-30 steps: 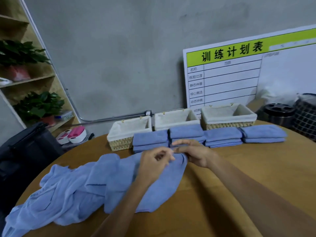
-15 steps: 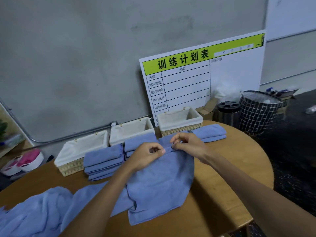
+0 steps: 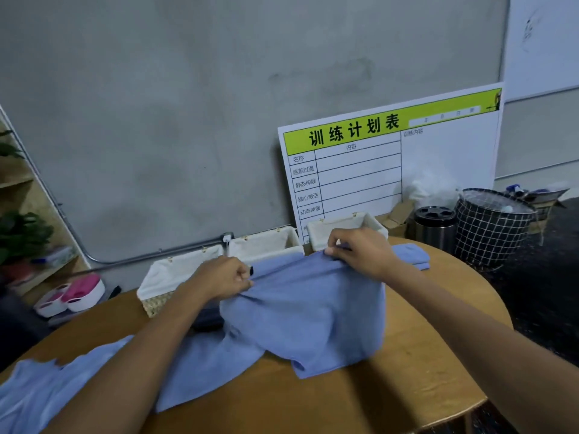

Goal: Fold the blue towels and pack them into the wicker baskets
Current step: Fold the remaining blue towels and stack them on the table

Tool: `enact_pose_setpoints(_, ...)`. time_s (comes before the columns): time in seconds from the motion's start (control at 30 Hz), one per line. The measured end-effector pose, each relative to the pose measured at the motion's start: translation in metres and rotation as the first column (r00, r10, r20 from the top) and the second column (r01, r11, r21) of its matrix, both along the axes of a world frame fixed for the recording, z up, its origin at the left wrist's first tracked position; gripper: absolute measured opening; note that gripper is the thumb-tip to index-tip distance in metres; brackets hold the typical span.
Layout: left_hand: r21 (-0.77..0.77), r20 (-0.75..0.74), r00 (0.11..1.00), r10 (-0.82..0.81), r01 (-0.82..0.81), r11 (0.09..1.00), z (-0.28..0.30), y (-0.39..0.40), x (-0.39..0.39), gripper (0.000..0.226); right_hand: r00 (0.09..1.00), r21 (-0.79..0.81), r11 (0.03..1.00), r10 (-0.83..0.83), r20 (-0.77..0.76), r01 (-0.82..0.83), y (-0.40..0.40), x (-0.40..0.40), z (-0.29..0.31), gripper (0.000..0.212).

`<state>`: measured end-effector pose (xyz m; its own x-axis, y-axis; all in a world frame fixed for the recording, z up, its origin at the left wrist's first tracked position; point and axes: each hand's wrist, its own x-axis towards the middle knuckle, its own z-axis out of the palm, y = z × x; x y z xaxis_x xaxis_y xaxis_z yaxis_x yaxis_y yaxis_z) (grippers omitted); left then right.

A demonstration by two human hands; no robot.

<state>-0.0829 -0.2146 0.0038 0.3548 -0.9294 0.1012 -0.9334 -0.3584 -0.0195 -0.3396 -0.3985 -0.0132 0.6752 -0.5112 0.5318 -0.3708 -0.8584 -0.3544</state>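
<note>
I hold a blue towel (image 3: 310, 311) up off the round wooden table (image 3: 407, 383) by its top edge. My left hand (image 3: 224, 278) pinches its left corner and my right hand (image 3: 360, 252) pinches the right corner, so the cloth hangs between them. Three wicker baskets with white liners stand along the table's far edge: left (image 3: 170, 277), middle (image 3: 264, 245), right (image 3: 344, 227). A folded blue towel stack (image 3: 412, 256) shows behind my right wrist; other stacks are hidden by the lifted towel. A heap of unfolded blue towels (image 3: 78, 380) lies at the near left.
A white planning board (image 3: 391, 164) leans on the grey wall behind the baskets. Right of the table stand a steel bin (image 3: 435, 227) and a black mesh bin (image 3: 492, 227). A wooden shelf with plants (image 3: 22, 233) and pink-white items (image 3: 73, 292) is at left.
Both hands have lifted the towel's top edge off the table and moved apart, stretching it. My head has kept turning right, shifting the scene leftward.
</note>
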Motion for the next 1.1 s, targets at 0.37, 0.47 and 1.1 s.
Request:
enact_pose_setpoints(0.37, -0.534, -0.254, 0.962, -0.103, -0.051, 0.844, 0.063, 0.075, 0.039, 0.032, 0.998, -0.088, 0.995, -0.044, 0.046, 0.048, 0.019, 0.008, 0.071, 0.035)
enact_pose_setpoints(0.47, -0.681, -0.219, 0.969, -0.115, -0.067, 0.729, 0.074, 0.080, 0.038, 0.033, 0.993, -0.039, 0.997, -0.065, 0.097, 0.070, 0.014, 0.004, 0.083, 0.052)
enact_pose_setpoints(1.1, -0.616, 0.257, 0.945, 0.202, 0.000, 0.788, 0.073, 0.123, 0.041, 0.039, 0.983, 0.031, 0.988, -0.151, 0.104, 0.148, 0.004, -0.002, 0.083, 0.065)
